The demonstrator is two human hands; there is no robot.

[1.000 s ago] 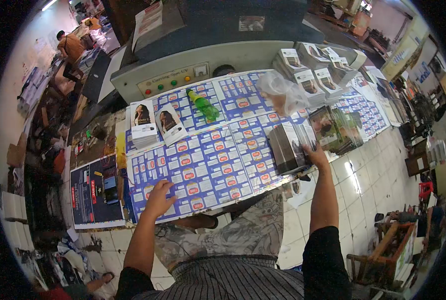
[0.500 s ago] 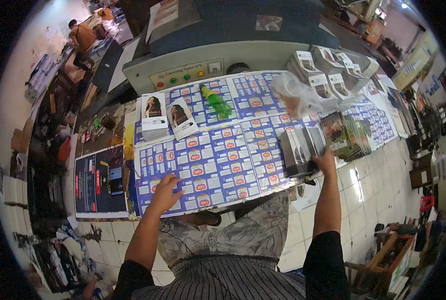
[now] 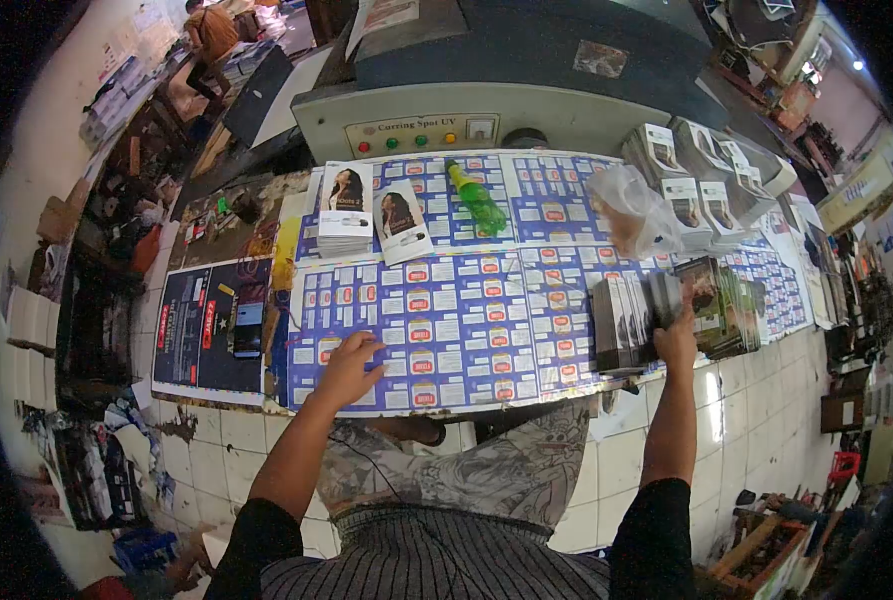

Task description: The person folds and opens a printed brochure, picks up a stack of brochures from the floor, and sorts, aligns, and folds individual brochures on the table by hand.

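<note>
Spreads left hand (image 3: 350, 371) wide over desk (image 3: 446, 345); touches upright dark booklets (image 3: 626, 322), towards desk's right end, with right hand (image 3: 676, 338), cannot tell grip. Reads "Curring Spot UV" on control panel (image 3: 421, 135), "JAG-77" on black sheet (image 3: 188, 335), "Dots 2" on white booklet (image 3: 346, 203).

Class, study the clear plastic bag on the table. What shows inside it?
Something brownish shows through the clear plastic bag. The crumpled, cloudy plastic blurs its outline, so what it is cannot be told.

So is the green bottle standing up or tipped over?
Tipped over: the green bottle lies along the printed sheets, its neck end pointing toward the machine.
</note>
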